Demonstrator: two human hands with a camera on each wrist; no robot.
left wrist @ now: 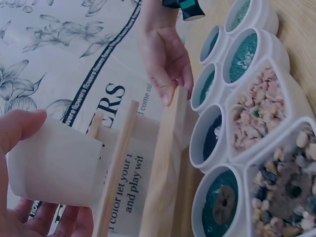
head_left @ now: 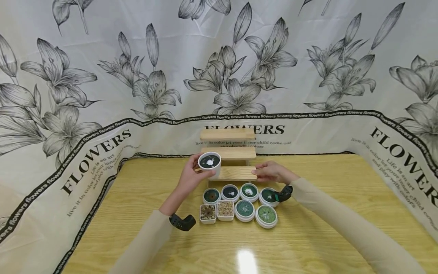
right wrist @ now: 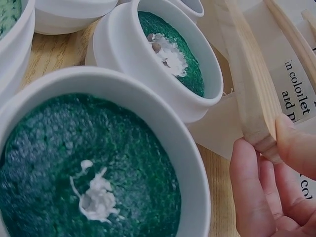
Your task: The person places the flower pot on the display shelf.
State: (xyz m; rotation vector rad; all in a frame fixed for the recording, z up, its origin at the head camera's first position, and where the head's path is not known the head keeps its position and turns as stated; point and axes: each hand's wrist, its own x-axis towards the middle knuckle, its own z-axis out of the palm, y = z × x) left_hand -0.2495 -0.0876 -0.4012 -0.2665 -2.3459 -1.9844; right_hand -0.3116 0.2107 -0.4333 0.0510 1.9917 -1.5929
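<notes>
My left hand grips a round white pot and holds it at the left end of a stepped wooden stand. Dark filling with a white patch shows inside the pot in the head view; the left wrist view shows only its plain white side. With thumb and fingers, my right hand pinches the right end of the stand's lowest wooden board. That grip on the board end is close up in the right wrist view. Two more boards, the middle one and the top one, rise behind it.
In front of the stand, several round white pots with green or dark filling, such as this pot, stand close together. Two square pots of pebbles and pale gravel sit at front left. A flower-printed cloth hangs behind the wooden table.
</notes>
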